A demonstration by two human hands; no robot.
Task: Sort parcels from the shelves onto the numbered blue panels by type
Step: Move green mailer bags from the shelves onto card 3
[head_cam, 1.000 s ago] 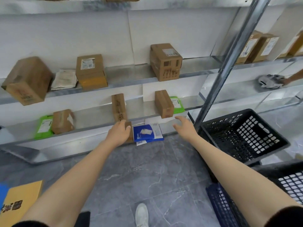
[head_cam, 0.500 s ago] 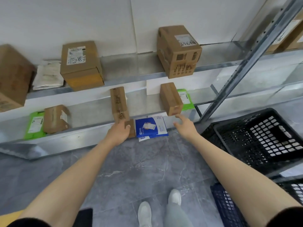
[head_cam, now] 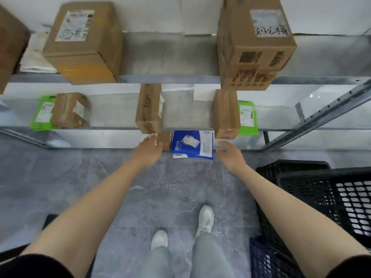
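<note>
A blue mailer (head_cam: 192, 144) lies on the lowest shelf (head_cam: 100, 137), its front edge hanging over the floor. A small brown box (head_cam: 165, 140) stands right beside it on the left. My left hand (head_cam: 148, 151) is pressed against that box's left side with the fingers hidden, so a grip is not visible. My right hand (head_cam: 230, 153) hovers at the mailer's right edge, fingers curled and apart, holding nothing. A narrow brown box (head_cam: 149, 109) and another brown box (head_cam: 225, 115) stand on the shelf just above my hands.
Green mailers (head_cam: 248, 117) (head_cam: 43, 113) and a taped box (head_cam: 70, 110) share that shelf. Two big cartons (head_cam: 84, 43) (head_cam: 253, 45) and a white mailer (head_cam: 34, 55) sit higher. A black crate (head_cam: 321, 197) over a blue crate (head_cam: 267, 259) stands at right, behind a slanted metal upright (head_cam: 321, 115).
The view has tilted down and closed in on the shelves. Both hands have stayed by the small box and blue mailer; my right hand has moved nearer the mailer's edge.
</note>
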